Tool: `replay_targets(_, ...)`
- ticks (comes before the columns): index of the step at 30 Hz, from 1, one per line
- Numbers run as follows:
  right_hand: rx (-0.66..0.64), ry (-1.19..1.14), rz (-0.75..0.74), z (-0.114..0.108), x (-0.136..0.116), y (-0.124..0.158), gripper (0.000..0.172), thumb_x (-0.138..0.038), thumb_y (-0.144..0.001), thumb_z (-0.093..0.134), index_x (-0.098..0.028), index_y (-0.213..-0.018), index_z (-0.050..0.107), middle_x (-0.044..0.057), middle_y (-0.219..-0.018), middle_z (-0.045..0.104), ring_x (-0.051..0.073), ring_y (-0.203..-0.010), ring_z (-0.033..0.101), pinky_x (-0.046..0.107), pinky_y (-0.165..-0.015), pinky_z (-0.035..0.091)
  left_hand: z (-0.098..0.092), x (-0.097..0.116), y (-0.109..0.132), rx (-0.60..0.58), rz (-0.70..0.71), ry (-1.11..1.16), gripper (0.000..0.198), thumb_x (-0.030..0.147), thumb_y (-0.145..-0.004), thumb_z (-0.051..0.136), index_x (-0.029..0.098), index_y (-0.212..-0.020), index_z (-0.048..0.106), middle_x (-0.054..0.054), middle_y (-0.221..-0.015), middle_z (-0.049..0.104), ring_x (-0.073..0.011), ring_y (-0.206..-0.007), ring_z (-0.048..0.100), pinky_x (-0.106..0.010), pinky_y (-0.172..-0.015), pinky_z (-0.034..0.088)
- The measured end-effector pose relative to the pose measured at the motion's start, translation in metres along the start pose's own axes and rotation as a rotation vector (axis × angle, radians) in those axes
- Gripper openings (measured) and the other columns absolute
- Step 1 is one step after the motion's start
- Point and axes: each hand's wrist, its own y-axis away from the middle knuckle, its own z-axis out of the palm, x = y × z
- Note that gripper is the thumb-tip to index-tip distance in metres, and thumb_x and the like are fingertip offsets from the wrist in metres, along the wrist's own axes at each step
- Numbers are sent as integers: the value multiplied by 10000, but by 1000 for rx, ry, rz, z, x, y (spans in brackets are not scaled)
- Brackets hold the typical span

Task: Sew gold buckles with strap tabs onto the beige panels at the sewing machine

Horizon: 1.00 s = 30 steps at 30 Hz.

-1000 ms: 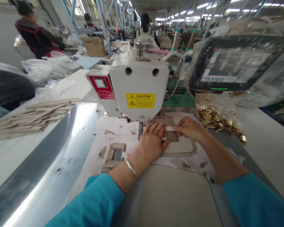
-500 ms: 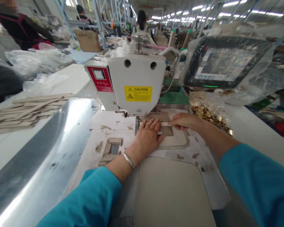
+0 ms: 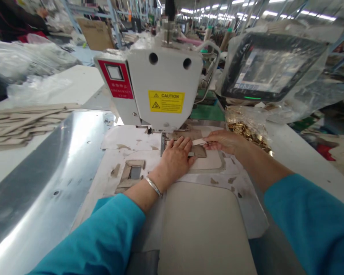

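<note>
My left hand [image 3: 176, 157] lies flat, fingers stretched out, pressing on a pale beige strip [image 3: 199, 141] and the brown plate [image 3: 200, 151] under it. Between thumb and fingers, my right hand [image 3: 222, 142] pinches the strip's free end, which slants up a little off the plate. The part of the strip beneath my left fingers is hidden. Just behind both hands stands the white head of a sewing machine [image 3: 164, 84]. A light, round-cornered panel [image 3: 200, 225] lies in front of them.
A pile of beige strips [image 3: 25, 124] lies on the left table. Gold metal pieces in a plastic bag [image 3: 249, 130] sit right of my right hand. A plastic-wrapped control screen [image 3: 272, 68] stands behind them. A brown frame [image 3: 132, 173] lies left of my left wrist.
The strip's right end has been lifted and now tilts, with my right hand turned along with it. My left hand stays pressed down. The whole view has shifted slightly.
</note>
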Motion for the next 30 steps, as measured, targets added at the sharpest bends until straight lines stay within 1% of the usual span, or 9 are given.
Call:
replay_targets(4, 70, -16, 52, 0, 4, -2, 257, 38, -854, 577, -135, -670, 529, 32, -602, 652, 125, -540, 650, 248, -605, 584, -2, 1, 0, -6, -1, -1, 559, 426, -967, 432, 126, -1439, 408, -80, -1518, 408, -272, -1411, 347, -494, -1166, 259)
replay_targets(9, 99, 15, 76, 4, 1, -2, 265, 53, -833, 598, -142, -673, 516, 20, -559, 630, 133, -524, 646, 238, -561, 578, -1, 0, 1, 6, 2, -2, 549, 427, -975, 400, 132, -1439, 410, -86, -1516, 411, -273, -1407, 355, -491, -1160, 268)
replay_targets(13, 118, 91, 92, 9, -4, 0, 269, 48, -854, 563, -145, -675, 507, 22, -528, 612, 126, -484, 626, 235, -531, 572, 0, -1, 1, 12, 5, -6, 558, 436, -972, 410, 128, -1438, 411, -89, -1513, 416, -275, -1407, 352, -494, -1161, 269)
replay_targets(19, 157, 122, 61, 15, -5, 7, 293, 50, -848, 575, -158, -657, 497, 1, -497, 589, 119, -477, 619, 218, -536, 566, 2, 0, 0, 27, 4, 5, 555, 436, -971, 410, 126, -1431, 420, -89, -1508, 424, -275, -1403, 358, -503, -1161, 266)
replay_targets(25, 167, 153, 41, 13, -2, 6, 282, 28, -870, 561, -150, -659, 503, 5, -497, 590, 106, -465, 603, 213, -526, 557, 1, 0, 0, 17, 2, 5, 560, 431, -969, 427, 116, -1431, 420, -84, -1510, 421, -275, -1403, 357, -505, -1160, 265)
replay_targets(27, 171, 189, 36, 13, -2, 6, 257, 17, -865, 582, -145, -678, 513, 0, -487, 587, 94, -455, 591, 199, -520, 549, 1, 0, 1, 16, 5, 3, 560, 432, -968, 430, 115, -1430, 422, -83, -1510, 420, -275, -1404, 356, -500, -1163, 264)
replay_targets(30, 196, 306, 21, 14, 0, 5, 242, -29, -826, 672, -148, -683, 517, -24, -437, 555, 80, -408, 550, 166, -458, 507, 1, 0, 0, 20, 5, 0, 558, 433, -969, 430, 117, -1429, 423, -84, -1511, 419, -275, -1403, 359, -497, -1161, 269)
